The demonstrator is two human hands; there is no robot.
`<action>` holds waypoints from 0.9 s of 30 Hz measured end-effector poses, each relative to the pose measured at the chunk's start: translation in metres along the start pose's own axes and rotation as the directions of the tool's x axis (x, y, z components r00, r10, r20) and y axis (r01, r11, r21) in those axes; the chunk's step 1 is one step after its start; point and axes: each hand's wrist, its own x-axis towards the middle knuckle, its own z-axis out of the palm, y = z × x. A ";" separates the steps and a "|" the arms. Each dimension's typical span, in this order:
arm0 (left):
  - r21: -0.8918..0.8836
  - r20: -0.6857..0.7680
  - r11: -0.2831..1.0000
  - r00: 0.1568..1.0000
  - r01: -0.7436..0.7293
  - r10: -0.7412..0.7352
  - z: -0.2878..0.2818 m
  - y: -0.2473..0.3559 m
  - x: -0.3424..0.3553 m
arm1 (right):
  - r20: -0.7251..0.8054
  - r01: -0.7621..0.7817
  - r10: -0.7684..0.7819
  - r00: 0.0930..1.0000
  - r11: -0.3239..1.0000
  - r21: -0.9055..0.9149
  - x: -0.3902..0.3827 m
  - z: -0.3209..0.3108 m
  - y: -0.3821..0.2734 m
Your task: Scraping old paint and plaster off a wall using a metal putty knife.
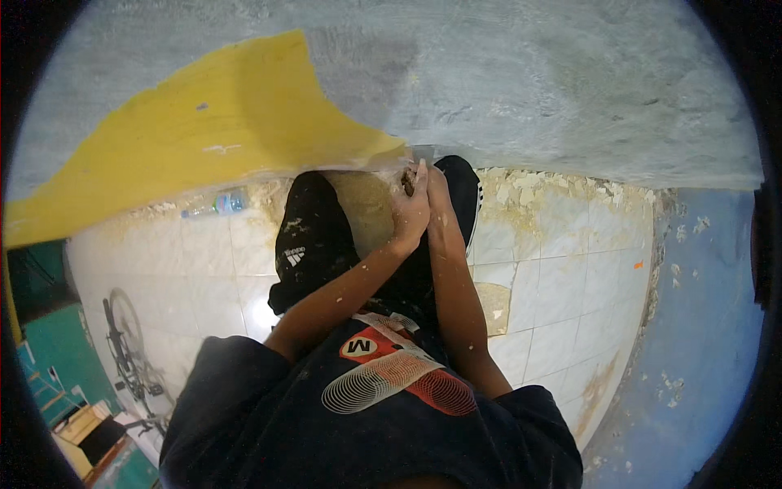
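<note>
Both my hands meet between my knees, low against the wall (pixel 521 98). A scraper with a flat grey blade (pixel 423 152) touches the wall at the right tip of the yellow paint patch (pixel 220 122). My left hand (pixel 412 213) is closed around it, and a brown bit, perhaps its handle (pixel 409 181), shows beside the fingers. Pressed alongside, my right hand (pixel 437 191) is closed on the same scraper; most of its fingers are hidden. Bare grey surface surrounds the yellow patch above and to the right.
Pale paint flakes (pixel 521 191) litter the white tiled floor (pixel 554 277) along the wall's foot. A plastic bottle (pixel 216 204) lies at the left. A bicycle (pixel 126 350) is farther back on the left. A blue wall (pixel 692 310) bounds the right side.
</note>
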 end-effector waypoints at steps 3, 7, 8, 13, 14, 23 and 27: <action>0.191 -0.095 0.960 0.978 0.203 -0.188 -0.001 -0.018 0.006 | 0.013 -0.239 0.277 0.961 0.804 0.544 0.003 0.007 0.014; 0.100 0.024 0.995 1.000 0.017 -0.019 -0.006 -0.029 0.007 | 0.072 -0.293 0.310 0.948 0.759 0.582 0.000 0.012 0.029; 0.123 0.004 0.991 0.999 0.046 -0.046 -0.005 -0.030 0.006 | -0.025 0.038 -0.035 0.999 0.990 0.133 -0.001 0.012 0.032; 0.163 -0.032 0.987 0.999 0.010 -0.005 -0.002 -0.027 0.003 | 0.014 -0.031 0.027 1.000 0.939 0.342 0.004 0.011 0.043; 0.098 -0.003 0.995 1.000 0.008 -0.008 -0.002 -0.026 0.005 | -0.036 0.023 -0.007 0.999 0.886 0.462 0.008 0.012 0.045; 0.040 -0.006 0.994 0.995 0.097 -0.097 -0.010 -0.032 0.020 | 0.064 -0.285 0.284 0.957 0.876 0.389 0.024 0.028 0.045; 0.141 0.001 0.985 0.995 0.102 -0.103 -0.010 -0.034 0.022 | 0.085 -0.300 0.296 0.952 0.835 0.462 0.016 0.022 0.033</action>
